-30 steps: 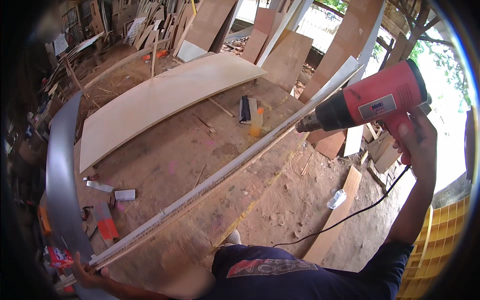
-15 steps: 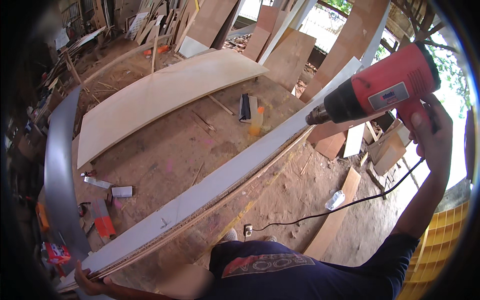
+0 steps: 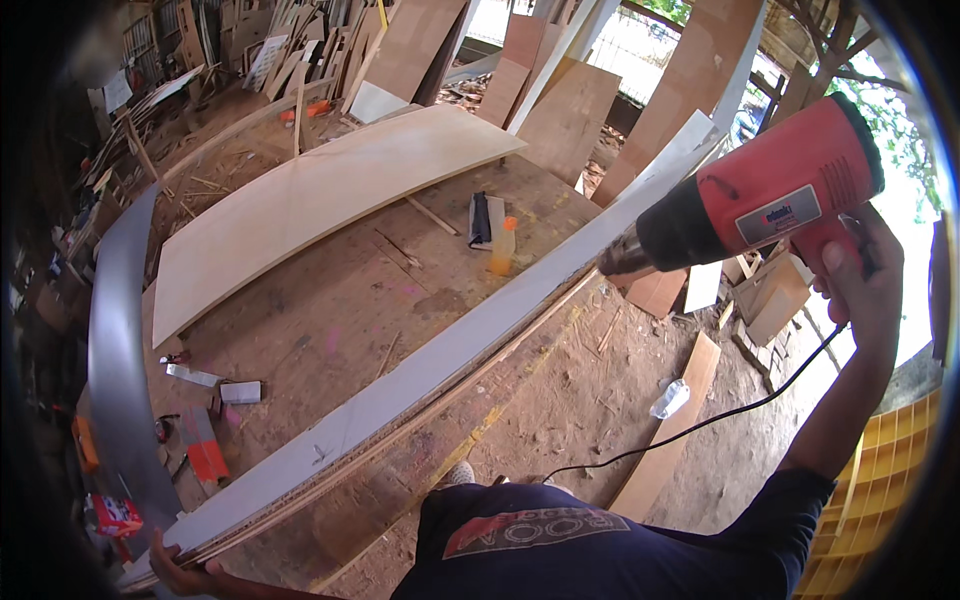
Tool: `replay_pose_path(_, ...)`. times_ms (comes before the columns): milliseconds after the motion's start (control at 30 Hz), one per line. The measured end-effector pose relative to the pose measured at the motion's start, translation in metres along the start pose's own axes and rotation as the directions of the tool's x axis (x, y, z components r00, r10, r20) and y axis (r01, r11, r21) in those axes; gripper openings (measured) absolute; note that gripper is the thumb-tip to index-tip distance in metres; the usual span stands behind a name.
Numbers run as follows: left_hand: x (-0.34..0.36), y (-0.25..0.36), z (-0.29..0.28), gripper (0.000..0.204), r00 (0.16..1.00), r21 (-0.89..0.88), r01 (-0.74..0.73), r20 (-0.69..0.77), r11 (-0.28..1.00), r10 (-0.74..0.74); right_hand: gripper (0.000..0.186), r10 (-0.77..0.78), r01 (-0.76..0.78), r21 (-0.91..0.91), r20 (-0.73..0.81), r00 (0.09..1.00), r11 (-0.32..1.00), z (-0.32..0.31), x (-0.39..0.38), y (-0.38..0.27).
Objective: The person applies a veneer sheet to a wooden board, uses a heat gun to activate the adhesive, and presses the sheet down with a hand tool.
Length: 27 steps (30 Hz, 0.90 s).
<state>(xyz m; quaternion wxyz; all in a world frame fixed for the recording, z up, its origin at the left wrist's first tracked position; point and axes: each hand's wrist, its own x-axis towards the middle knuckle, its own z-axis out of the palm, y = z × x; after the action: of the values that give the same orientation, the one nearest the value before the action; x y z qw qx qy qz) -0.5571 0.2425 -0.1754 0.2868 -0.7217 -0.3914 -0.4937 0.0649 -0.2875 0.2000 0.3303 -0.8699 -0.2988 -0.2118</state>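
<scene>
My right hand (image 3: 860,260) is closed round the handle of a red and black heat gun (image 3: 765,195), raised at the right. Its metal nozzle points left and down, close to the edge of a long, narrow, white-faced board (image 3: 400,385); whether it touches cannot be told. The board runs diagonally from lower left to upper right, and its near edge shows bare layered wood. At the lower left end my left hand (image 3: 185,572) grips the board, with the thumb over the edge and some fingers hidden. A black power cord (image 3: 690,430) hangs from the gun.
A pale curved panel (image 3: 330,205) lies across the worktable (image 3: 330,330). Beyond the board sit an orange-capped bottle (image 3: 502,248) and a dark-and-grey block (image 3: 482,220). A grey strip (image 3: 120,340) bends along the left. A plank (image 3: 670,420) lies on the floor; sheets lean at the back.
The heat gun's nozzle has come down and left, nearer the board's edge. My left hand keeps its grip at the lower left end.
</scene>
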Motion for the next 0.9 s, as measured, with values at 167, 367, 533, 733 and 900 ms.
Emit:
replay_pose_path(167,-0.003,-0.001,-0.003,0.128,1.0,-0.017,0.012,0.023,1.0,-0.012,0.068,0.011,-0.011,-0.033,0.008,1.0,0.999,0.006,-0.005,-0.005)
replay_pose_path(367,-0.002,0.002,-0.007,0.127,0.998,-0.043,0.031,0.06,0.999,-0.028,0.071,-0.03,0.03,-0.053,0.011,1.0,0.998,0.005,-0.001,0.0)
replay_pose_path(533,0.027,0.047,-0.014,0.129,1.0,-0.022,0.017,0.021,1.0,-0.016,0.069,-0.013,0.01,-0.078,-0.043,0.999,0.997,0.009,0.0,-0.003)
replay_pose_path(733,0.022,0.045,-0.019,0.133,0.996,-0.015,0.076,0.039,0.997,-0.075,0.063,-0.016,0.015,0.022,0.037,0.999,1.0,0.008,0.001,-0.006)
replay_pose_path(900,0.025,0.052,-0.023,0.133,0.998,-0.023,0.051,0.04,0.998,-0.05,0.069,-0.058,0.057,-0.019,-0.019,0.998,0.998,0.006,0.003,0.004)
